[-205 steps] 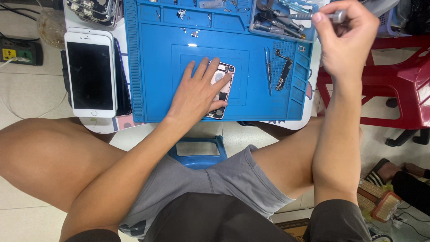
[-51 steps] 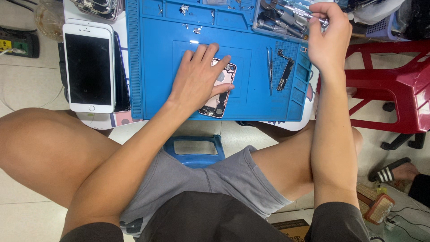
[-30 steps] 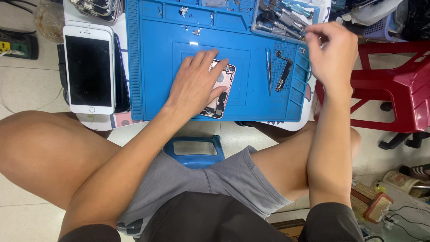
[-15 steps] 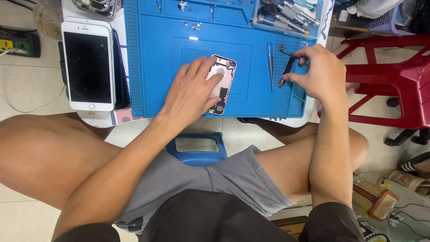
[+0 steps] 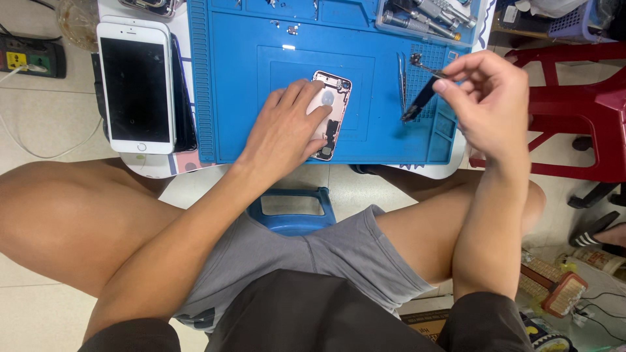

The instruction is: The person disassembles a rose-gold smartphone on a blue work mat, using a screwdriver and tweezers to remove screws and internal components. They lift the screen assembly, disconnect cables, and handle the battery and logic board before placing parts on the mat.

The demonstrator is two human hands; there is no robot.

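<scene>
The left hand (image 5: 283, 130) hides much of the opened phone shell (image 5: 331, 114). At twelve o'clock, the tool tray (image 5: 427, 14) is cut off by the frame's edge.

Materials and finishes: phone repair station

The blue work mat (image 5: 248, 98) looks like matt, rubbery material with moulded ribs along its left edge. The opened phone housing (image 5: 331, 107) under the left hand (image 5: 283, 130) shows smooth, pale metallic casing with a soft sheen. The tool (image 5: 420, 98) pinched by the right hand (image 5: 489, 98) has a dark matt handle and a bright metal tip. The tweezers (image 5: 401, 81) are bare polished metal. The white phone (image 5: 135, 88) carries a glossy black glass face in a smooth white frame. The red chair (image 5: 574, 111) is glossy moulded plastic. The grey shorts (image 5: 313, 261) are soft matt cloth. The floor (image 5: 45, 130) is smooth pale tile.
</scene>
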